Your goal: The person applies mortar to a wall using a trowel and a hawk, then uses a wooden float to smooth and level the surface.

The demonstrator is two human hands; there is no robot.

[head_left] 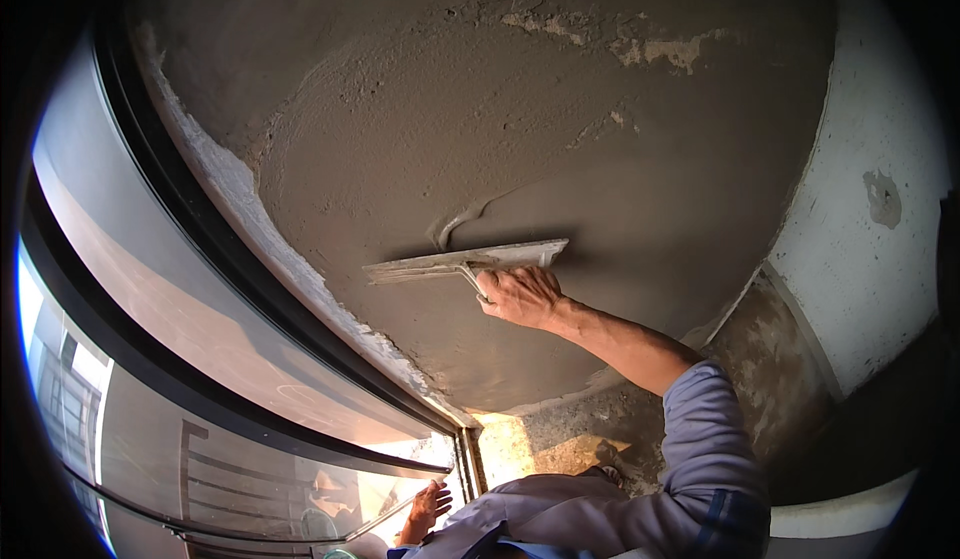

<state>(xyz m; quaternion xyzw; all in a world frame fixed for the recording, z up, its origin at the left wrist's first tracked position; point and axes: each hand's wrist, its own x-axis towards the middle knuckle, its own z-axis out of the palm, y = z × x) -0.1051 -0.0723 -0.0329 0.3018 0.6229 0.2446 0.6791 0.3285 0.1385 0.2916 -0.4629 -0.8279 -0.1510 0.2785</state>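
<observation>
My right hand [522,296] is closed around the handle of a plastering trowel [515,255]. Its long flat blade is tilted against a wall coated in wet grey-brown mortar [660,189]. A small ridge of mortar [460,219] curls up just beyond the blade's upper edge. Low in the picture, beside the window frame, my left hand [428,506] hangs with its fingers stretched out, and I see nothing in it. Rougher mortar and a few pale bare patches [670,52] show higher up the wall; around the trowel the surface looks smoother.
A dark-framed glass window [250,409] runs along the left, bordered by a rough pale strip [235,184]. To the right stands a white wall [870,149] with a grey smear. The sunlit floor [570,439] below looks dusty and stained.
</observation>
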